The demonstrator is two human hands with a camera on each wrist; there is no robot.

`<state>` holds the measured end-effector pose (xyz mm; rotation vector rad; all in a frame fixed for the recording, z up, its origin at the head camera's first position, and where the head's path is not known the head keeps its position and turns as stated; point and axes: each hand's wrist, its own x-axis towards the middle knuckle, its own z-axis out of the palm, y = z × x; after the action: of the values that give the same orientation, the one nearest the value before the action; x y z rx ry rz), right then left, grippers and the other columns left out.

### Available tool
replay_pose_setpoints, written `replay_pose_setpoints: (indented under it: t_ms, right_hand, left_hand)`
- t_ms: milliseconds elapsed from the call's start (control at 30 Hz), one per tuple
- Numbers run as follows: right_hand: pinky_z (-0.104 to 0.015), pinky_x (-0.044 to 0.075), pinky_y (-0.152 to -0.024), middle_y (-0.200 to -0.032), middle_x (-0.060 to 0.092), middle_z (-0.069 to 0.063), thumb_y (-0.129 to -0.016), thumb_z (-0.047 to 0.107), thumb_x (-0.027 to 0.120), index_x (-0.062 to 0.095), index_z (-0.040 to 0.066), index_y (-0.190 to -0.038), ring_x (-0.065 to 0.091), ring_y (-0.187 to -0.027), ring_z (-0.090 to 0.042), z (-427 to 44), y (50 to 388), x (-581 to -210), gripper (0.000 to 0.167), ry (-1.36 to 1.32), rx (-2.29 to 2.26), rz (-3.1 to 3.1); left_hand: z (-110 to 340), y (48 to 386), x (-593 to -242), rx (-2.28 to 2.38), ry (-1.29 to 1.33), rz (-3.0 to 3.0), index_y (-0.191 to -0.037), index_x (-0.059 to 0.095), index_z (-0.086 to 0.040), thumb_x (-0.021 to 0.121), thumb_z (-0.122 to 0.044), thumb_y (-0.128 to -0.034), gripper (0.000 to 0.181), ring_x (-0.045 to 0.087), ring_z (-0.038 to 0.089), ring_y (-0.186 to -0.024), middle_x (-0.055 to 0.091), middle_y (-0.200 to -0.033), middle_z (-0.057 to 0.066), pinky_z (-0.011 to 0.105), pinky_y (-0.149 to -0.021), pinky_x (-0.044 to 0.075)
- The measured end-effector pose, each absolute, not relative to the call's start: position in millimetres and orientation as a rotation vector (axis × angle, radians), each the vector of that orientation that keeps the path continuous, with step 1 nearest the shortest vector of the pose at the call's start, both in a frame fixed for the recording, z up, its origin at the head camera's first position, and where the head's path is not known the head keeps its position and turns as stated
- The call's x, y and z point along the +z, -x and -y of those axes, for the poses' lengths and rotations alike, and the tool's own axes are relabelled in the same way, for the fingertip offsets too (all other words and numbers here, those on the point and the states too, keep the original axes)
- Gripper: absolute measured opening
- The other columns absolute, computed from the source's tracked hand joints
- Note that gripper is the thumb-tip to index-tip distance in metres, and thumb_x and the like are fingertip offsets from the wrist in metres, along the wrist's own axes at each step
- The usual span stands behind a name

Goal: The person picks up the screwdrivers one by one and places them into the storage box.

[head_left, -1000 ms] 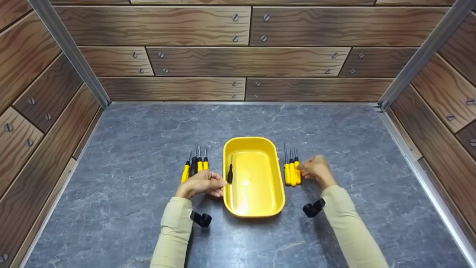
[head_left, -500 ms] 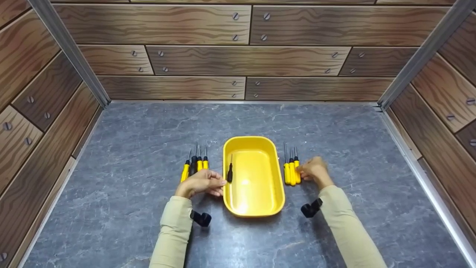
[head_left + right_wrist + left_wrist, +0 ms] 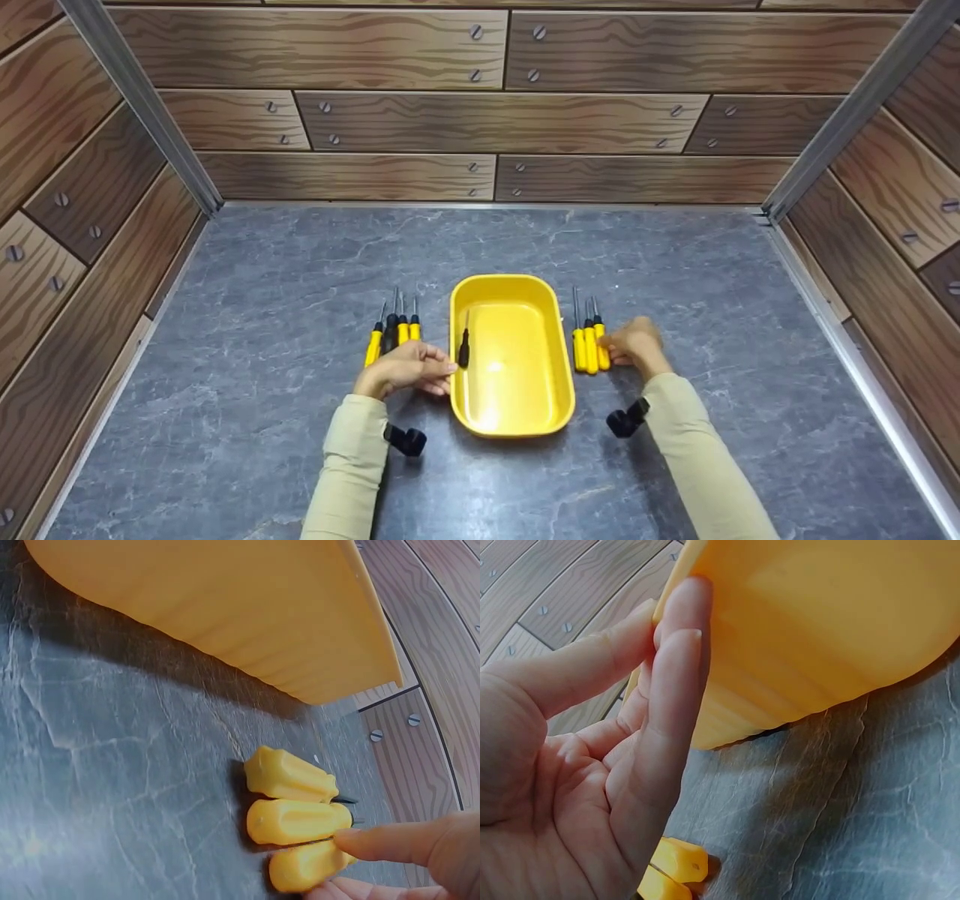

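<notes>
A yellow tray (image 3: 517, 360) stands mid-table with one small black screwdriver (image 3: 464, 349) lying in it along the left side. My left hand (image 3: 409, 369) pinches the tray's left rim between thumb and fingers, as the left wrist view also shows. Right of the tray lie three yellow-handled screwdrivers (image 3: 591, 352), side by side with tips pointing away. My right hand (image 3: 636, 345) has its thumb and fingers around the handle of the rightmost screwdriver (image 3: 304, 867), which rests on the table beside the middle one.
Left of the tray lies a row of several screwdrivers (image 3: 374, 345), yellow and black, partly hidden by my left hand. Wood-patterned walls (image 3: 420, 124) with metal edging enclose the grey marbled table (image 3: 300, 247) at the back and both sides.
The rightmost screwdriver's handle has shifted slightly to the right, away from the middle one, and now lies a little tilted. My left hand has kept its hold on the rim.
</notes>
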<state>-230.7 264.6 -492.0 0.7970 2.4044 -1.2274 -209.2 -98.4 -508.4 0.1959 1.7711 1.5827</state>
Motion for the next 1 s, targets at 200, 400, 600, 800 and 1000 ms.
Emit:
replay_pose_setpoints:
  t_ms: [200, 400, 600, 800, 1000]
  right_hand:
    - [-0.021, 0.058, -0.051, -0.052, 0.056, 0.004, -0.077, 0.007, 0.074, 0.058, -0.001, -0.092, 0.056, -0.044, -0.004, -266.3, 230.5, -492.7, 0.023, -0.801, -1.202, -2.423]
    - [-0.02, 0.057, -0.05, -0.052, 0.054, 0.004, -0.071, 0.007, 0.08, 0.062, -0.002, -0.09, 0.056, -0.043, -0.006, -264.6, 233.0, -493.3, 0.028, -0.821, -1.054, -2.496]
    - [-0.02, 0.058, -0.051, -0.053, 0.055, 0.003, -0.07, 0.006, 0.081, 0.065, -0.005, -0.096, 0.056, -0.043, -0.006, -264.9, 233.3, -494.4, 0.032, -0.83, -1.067, -2.481]
    - [-0.021, 0.059, -0.053, -0.056, 0.055, 0.003, -0.072, 0.007, 0.078, 0.061, -0.006, -0.1, 0.057, -0.045, -0.006, -266.4, 232.5, -492.8, 0.036, -0.833, -1.137, -2.461]
    - [-0.021, 0.058, -0.051, -0.054, 0.054, 0.004, -0.072, 0.007, 0.074, 0.058, -0.009, -0.106, 0.057, -0.044, -0.005, -266.8, 231.2, -494.2, 0.041, -0.821, -1.169, -2.449]
  left_hand:
    - [99.3, 209.1, -508.1, 1.58, -0.181, -1.779, -0.115, 0.055, 0.017, 0.061, -0.009, -0.0921, 0.035, 0.069, 0.007, -0.064, 0.07, -0.071, -0.002, 0.019, -0.063, 0.061]
    - [99.2, 208.7, -507.2, 1.582, -0.196, -1.788, -0.115, 0.055, 0.016, 0.061, -0.009, -0.0919, 0.035, 0.069, 0.007, -0.064, 0.07, -0.072, -0.002, 0.019, -0.063, 0.061]
    - [99.2, 207.7, -506.4, 1.579, -0.202, -1.786, -0.117, 0.054, 0.017, 0.061, -0.01, -0.0923, 0.037, 0.069, 0.007, -0.064, 0.07, -0.072, -0.003, 0.018, -0.064, 0.061]
    - [99.1, 207.9, -506.6, 1.585, -0.207, -1.785, -0.114, 0.056, 0.015, 0.061, -0.01, -0.0924, 0.034, 0.069, 0.007, -0.064, 0.07, -0.072, -0.003, 0.018, -0.063, 0.06]
    - [99.0, 208.0, -507.5, 1.586, -0.201, -1.782, -0.114, 0.055, 0.016, 0.062, -0.011, -0.0926, 0.035, 0.068, 0.006, -0.064, 0.07, -0.072, -0.004, 0.018, -0.063, 0.06]
